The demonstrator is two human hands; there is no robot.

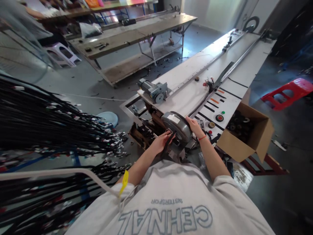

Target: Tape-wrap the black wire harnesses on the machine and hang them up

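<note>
A grey round reel (177,125) stands on edge at the near end of a long white workbench (195,88). My right hand (195,126) rests on the reel's right side with a red band on the wrist. My left hand (162,141) is at the reel's lower left, its fingers closed around a black strap (168,143) that comes off the reel. A dark metal frame (144,133) sits just left of the reel.
A cardboard box (246,135) of dark round parts stands right of the bench. Bundles of black cables (53,120) hang on a rack at left. A grey motor (154,89) sits on the bench. A red stool (288,93) lies at right.
</note>
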